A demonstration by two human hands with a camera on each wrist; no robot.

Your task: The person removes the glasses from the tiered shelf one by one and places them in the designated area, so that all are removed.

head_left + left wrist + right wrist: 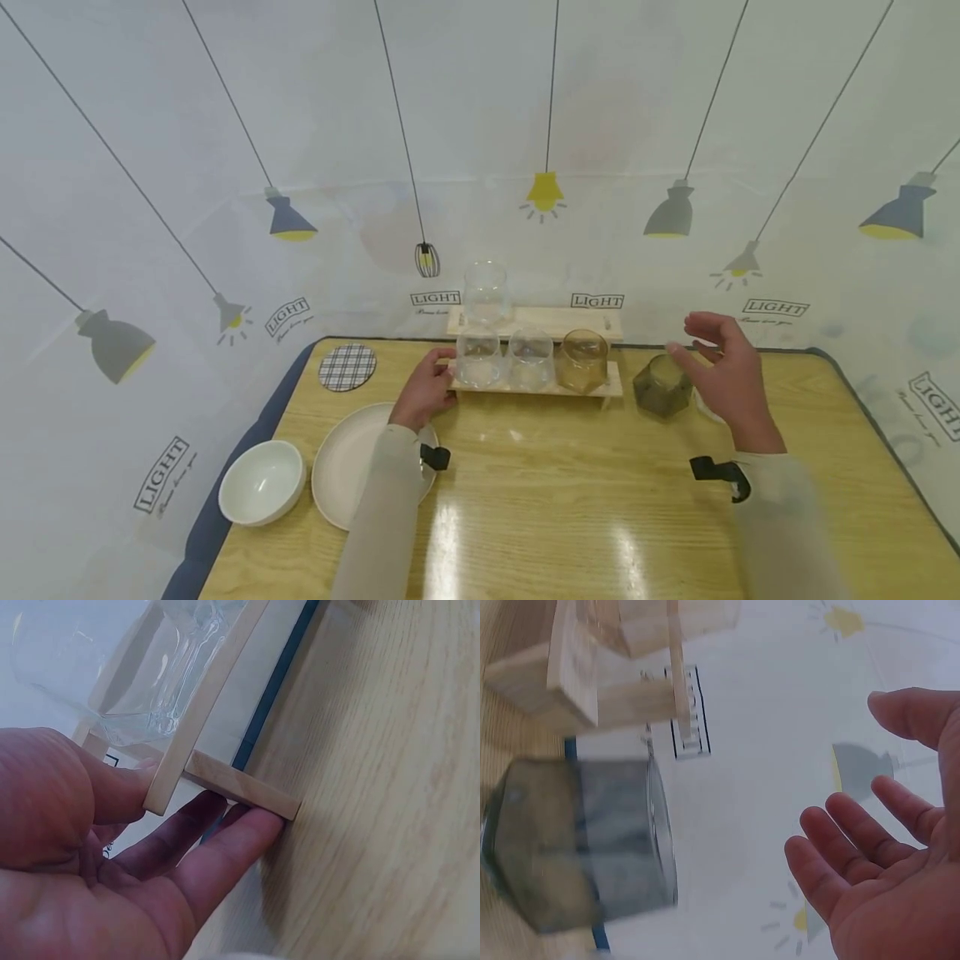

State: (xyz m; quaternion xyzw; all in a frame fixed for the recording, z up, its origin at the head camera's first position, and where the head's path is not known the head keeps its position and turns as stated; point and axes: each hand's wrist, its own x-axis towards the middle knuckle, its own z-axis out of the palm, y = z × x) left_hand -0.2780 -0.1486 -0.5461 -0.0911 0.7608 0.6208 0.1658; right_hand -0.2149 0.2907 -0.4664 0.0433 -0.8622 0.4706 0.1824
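"The sleeves (378, 517) sit closest. And the left hand (426, 387)?"
"Pinching the near end of the wooden rack (555, 322), thumb above, fingers below. Three glasses (531, 360) line the lower shelf, just right of it."
"The right hand (726, 379)?"
"Spread, thumb apart from loose fingers, holding nothing; the dark glass (660, 392) stands on the desk (555, 483) just left of it."
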